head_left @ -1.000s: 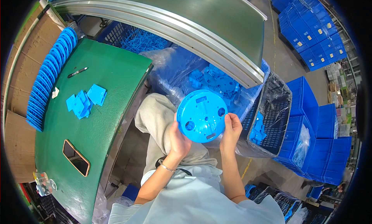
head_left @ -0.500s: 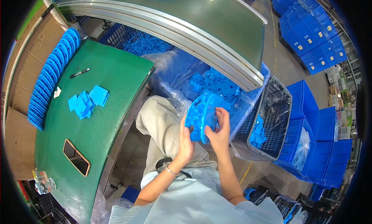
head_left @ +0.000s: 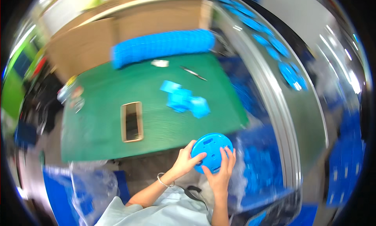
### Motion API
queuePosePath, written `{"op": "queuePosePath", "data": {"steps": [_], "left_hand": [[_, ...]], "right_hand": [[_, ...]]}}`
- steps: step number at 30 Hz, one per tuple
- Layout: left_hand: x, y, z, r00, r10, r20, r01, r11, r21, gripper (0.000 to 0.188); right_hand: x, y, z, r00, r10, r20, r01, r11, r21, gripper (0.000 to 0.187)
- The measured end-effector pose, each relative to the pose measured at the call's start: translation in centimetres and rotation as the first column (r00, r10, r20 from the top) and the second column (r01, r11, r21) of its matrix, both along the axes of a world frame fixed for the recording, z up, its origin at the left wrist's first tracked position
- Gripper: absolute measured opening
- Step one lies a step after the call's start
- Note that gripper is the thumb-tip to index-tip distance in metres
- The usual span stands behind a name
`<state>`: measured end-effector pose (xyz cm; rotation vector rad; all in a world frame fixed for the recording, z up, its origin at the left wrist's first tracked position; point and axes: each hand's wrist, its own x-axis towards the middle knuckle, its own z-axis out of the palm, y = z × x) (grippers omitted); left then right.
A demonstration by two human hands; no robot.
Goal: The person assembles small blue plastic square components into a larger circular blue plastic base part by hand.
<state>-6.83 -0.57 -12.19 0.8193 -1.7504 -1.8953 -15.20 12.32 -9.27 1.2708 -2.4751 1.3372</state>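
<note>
In front of me, just off the near edge of the green table point(head_left: 98, 128), I hold a round blue plastic disc point(head_left: 213, 153) with slots and small holes in its face. My left hand point(head_left: 185, 160) grips its left rim, thumb over the front. On the right side my right hand point(head_left: 220, 175) is closed round the rim, fingertips pressing the face and thumb at the lower edge. Whether a second disc lies behind it cannot be seen. Similar discs stand packed in a long blue row point(head_left: 162, 46) along the table's far side.
Small flat blue pieces point(head_left: 180, 100), a phone point(head_left: 132, 122), a pen point(head_left: 194, 73) and a white scrap point(head_left: 159, 63) lie on the table. To the right runs a metal-edged conveyor point(head_left: 270, 81) carrying blue discs point(head_left: 290, 75). Below it sits a plastic-lined bin of blue parts point(head_left: 260, 169).
My view has swung left toward the table, and the picture is blurred. The blue disc has turned from edge-on to show its flat face; both hands still hold it.
</note>
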Motion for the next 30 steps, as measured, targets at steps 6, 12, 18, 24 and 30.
{"op": "queuePosePath", "data": {"steps": [6,12,18,24,30], "left_hand": [[12.5,-15.0,1.2,0.667,0.724,-0.173,-0.624,0.670,0.402,0.044],[18.3,-32.8,0.7,0.327,0.906,-0.268,-0.845,0.407,0.347,0.017],[11.7,-50.0,-1.5,0.077,0.935,-0.347,-0.892,-0.091,-0.443,0.043],[16.0,-59.1,-8.5,0.559,0.802,-0.212,-0.729,0.353,-0.586,0.048],[13.5,-54.7,-6.3,0.588,0.729,-0.350,-0.657,0.179,-0.732,0.042]], "right_hand": [[3.0,-10.3,-1.9,0.932,0.362,0.013,-0.350,0.909,-0.226,0.038],[-0.6,-14.3,-4.6,0.978,0.204,0.039,-0.198,0.972,-0.130,0.027],[-3.1,-14.7,-7.0,0.992,0.103,-0.075,-0.100,0.994,0.040,0.036],[-2.6,-14.9,-7.7,0.980,0.131,-0.150,-0.104,0.979,0.177,0.053],[-1.7,-14.4,-7.8,0.969,0.164,-0.187,-0.122,0.968,0.218,0.063]]}}
